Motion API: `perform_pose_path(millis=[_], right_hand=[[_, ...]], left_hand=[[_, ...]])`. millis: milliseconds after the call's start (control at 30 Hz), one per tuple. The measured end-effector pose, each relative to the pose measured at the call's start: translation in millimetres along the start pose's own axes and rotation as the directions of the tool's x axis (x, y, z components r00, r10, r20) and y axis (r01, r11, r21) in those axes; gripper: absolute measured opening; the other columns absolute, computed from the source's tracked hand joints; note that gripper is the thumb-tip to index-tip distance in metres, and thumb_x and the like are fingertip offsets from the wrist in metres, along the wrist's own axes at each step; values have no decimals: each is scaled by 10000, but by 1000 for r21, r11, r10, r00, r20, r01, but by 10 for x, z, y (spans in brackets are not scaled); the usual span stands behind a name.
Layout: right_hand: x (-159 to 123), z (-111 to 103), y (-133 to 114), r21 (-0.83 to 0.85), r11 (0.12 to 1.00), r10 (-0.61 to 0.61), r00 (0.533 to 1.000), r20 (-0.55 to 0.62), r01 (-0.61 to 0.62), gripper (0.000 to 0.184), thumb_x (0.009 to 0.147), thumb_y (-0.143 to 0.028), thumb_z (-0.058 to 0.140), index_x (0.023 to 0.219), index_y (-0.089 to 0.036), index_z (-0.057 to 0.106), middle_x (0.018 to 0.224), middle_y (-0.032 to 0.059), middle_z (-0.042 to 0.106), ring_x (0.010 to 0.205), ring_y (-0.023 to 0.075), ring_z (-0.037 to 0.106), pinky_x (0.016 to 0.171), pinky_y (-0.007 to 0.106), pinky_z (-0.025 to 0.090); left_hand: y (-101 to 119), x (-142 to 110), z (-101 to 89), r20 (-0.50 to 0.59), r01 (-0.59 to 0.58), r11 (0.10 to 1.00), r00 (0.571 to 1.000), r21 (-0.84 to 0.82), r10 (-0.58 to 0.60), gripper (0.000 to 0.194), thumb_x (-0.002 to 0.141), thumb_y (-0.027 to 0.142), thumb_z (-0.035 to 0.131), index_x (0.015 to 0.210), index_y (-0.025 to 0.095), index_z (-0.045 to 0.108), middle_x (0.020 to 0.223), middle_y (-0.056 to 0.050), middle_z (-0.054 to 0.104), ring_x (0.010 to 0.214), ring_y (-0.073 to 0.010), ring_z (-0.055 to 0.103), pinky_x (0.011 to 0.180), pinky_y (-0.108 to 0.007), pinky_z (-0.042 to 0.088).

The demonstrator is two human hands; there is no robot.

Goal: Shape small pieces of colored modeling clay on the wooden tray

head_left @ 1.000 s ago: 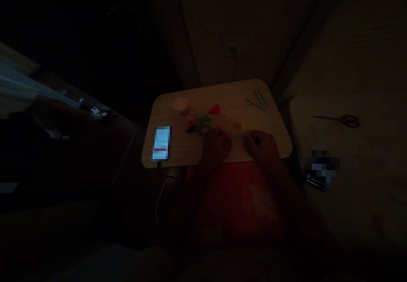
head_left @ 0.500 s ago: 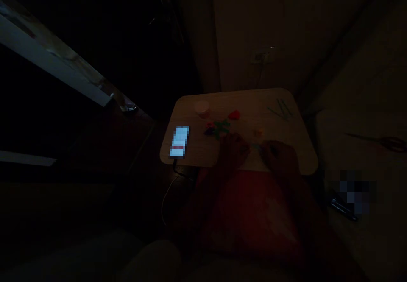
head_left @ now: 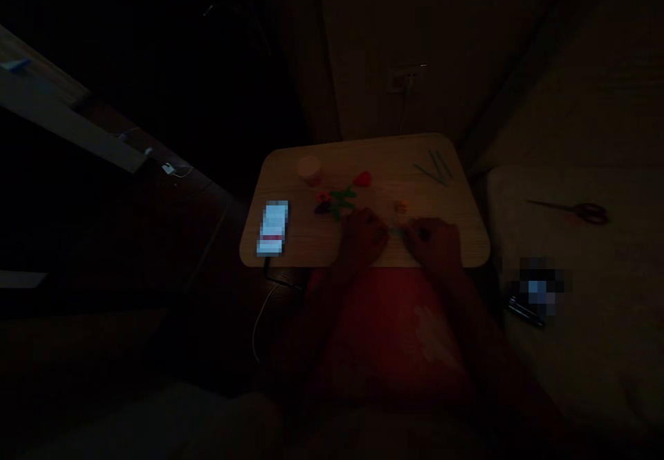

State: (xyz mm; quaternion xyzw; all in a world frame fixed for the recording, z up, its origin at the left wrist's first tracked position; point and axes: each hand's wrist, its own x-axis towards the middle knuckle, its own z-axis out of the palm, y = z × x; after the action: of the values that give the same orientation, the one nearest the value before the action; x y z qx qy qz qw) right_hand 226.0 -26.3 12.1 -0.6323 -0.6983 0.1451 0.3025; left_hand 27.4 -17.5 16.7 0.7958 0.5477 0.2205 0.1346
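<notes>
In dim light my left hand [head_left: 364,233] and my right hand [head_left: 433,242] rest near the front of a small wooden table [head_left: 290,238]. Their closed fingertips pinch a thin greenish strip [head_left: 396,230] from both ends; its exact kind is too dark to tell. Just beyond it lies a small orange piece [head_left: 402,206]. Left of that are a green branching piece [head_left: 342,200], a pink flower-like piece [head_left: 322,196] and a dark piece [head_left: 322,207]. A red piece [head_left: 362,179] sits farther back.
A lit phone [head_left: 273,228] with a cable lies at the table's left. Behind it stands a round pale tub [head_left: 310,169]; thin sticks [head_left: 436,166] lie back right. Scissors [head_left: 584,211] and a dark shiny object [head_left: 526,310] rest on a pale surface to the right.
The whole view has shifted, so the table and hands appear farther left. Both hands still pinch the greenish strip over the same spot.
</notes>
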Motion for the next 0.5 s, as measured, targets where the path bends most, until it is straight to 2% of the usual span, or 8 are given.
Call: perform_pose_path(millis=[200, 500], right_hand=[[22, 40, -37, -86, 996, 6, 1000, 18, -4, 364, 951, -494, 638, 769, -202, 758, 845, 100, 795, 877, 290, 692, 813, 386, 408], [47, 70, -74, -164, 986, 12, 999, 42, -5, 350, 983, -461, 607, 835, -197, 783, 924, 119, 808, 979, 318, 677, 863, 420, 373]], left_hand=[[-9, 17, -15, 25, 0, 1000, 1000, 22, -1, 174, 897, 341, 769, 1037, 237, 763, 1203, -86, 683, 1207, -314, 589, 1092, -518, 408], [-20, 33, -26, 9, -8, 1000, 1000, 22, 8, 144, 899, 338, 760, 1011, 248, 771, 1159, -82, 678, 1164, -306, 590, 1070, -496, 412]])
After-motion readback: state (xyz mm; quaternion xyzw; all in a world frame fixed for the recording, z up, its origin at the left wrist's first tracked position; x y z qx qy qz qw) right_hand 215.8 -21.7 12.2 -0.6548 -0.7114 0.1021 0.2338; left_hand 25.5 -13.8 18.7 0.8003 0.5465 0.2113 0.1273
